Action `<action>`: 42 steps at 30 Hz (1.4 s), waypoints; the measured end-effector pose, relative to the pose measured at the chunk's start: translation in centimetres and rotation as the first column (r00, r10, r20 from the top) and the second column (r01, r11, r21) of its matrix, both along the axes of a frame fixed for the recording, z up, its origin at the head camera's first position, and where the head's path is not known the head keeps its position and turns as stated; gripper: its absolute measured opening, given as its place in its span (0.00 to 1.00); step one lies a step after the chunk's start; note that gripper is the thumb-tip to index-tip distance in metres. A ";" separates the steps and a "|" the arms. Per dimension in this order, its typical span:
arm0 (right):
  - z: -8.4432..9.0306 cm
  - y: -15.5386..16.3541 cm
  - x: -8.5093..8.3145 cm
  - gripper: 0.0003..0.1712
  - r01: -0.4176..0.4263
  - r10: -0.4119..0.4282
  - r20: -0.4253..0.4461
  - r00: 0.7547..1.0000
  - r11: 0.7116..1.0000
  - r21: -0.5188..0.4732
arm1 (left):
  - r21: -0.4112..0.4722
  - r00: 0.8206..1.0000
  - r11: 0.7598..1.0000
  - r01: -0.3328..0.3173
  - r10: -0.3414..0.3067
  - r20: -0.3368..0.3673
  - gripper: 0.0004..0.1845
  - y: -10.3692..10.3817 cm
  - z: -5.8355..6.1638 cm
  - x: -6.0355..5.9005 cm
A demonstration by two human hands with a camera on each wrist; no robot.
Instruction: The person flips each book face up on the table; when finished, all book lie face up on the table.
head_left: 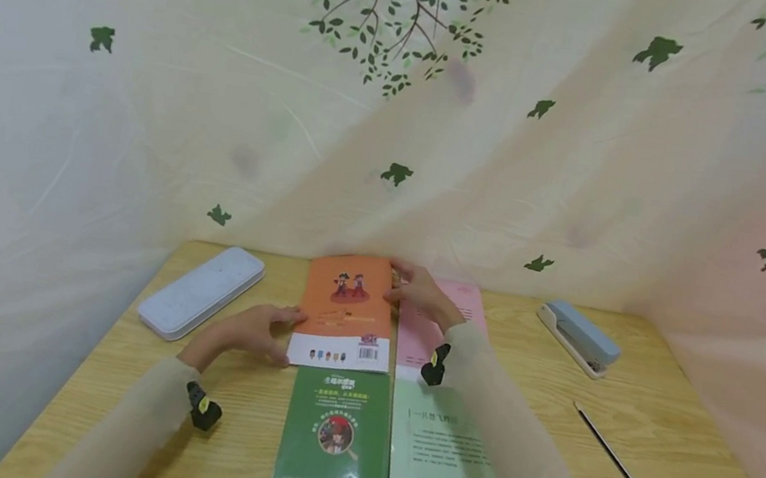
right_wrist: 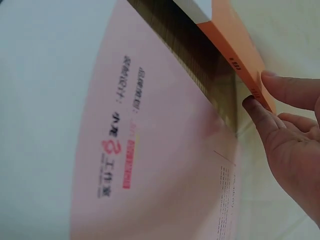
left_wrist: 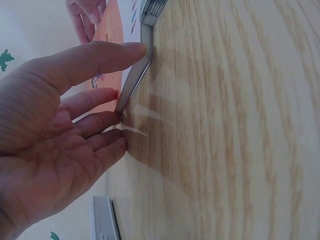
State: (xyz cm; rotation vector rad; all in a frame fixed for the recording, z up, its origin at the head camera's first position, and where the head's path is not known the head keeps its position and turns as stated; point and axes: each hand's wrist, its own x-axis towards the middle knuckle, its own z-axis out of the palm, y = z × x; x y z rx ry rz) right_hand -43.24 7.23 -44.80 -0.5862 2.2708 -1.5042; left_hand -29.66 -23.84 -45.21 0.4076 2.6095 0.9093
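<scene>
An orange book [head_left: 349,293] with a white lower strip and a barcode lies face up at the back middle of the table. My right hand [head_left: 423,292] pinches its far right corner, its fingers at the spine and cover edge. My left hand [head_left: 253,331] touches the near left corner, thumb and fingers spread along the edges. Directly in front of the orange book is a green book [head_left: 341,410]. Along the right lies a pink cover [head_left: 418,338], partly behind my right hand and forearm, and a pale green cover [head_left: 439,468] adjoins it in front.
A pale blue flat case [head_left: 202,293] lies at the back left. At the right are a blue and white stapler [head_left: 578,338] and a slim black pen [head_left: 625,474]. A patterned cloth [head_left: 339,139] hangs behind the wooden table [head_left: 521,414].
</scene>
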 end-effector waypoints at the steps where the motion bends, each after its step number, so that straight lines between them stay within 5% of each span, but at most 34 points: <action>1: 0.0 0.0 0.1 0.48 -0.002 0.002 0.009 1.000 1.000 -0.005 | 0.000 1.000 1.000 -0.001 0.001 0.000 0.49 0.0 0.0 0.0; 8: 0.2 -0.2 0.7 0.48 -0.040 0.045 0.058 0.997 0.997 -0.069 | -0.014 1.000 1.000 -0.005 0.005 0.005 0.49 -0.1 0.0 0.1; 29: 0.7 0.7 1.8 0.49 -0.050 0.051 0.117 0.992 0.999 -0.011 | 0.018 1.000 1.000 -0.002 0.002 0.006 0.50 -0.3 -0.1 0.0; 42: 1.3 1.2 2.1 0.49 -0.108 0.137 0.180 0.974 0.981 -0.163 | 0.041 0.999 0.999 0.002 -0.004 0.036 0.50 -0.3 0.1 0.0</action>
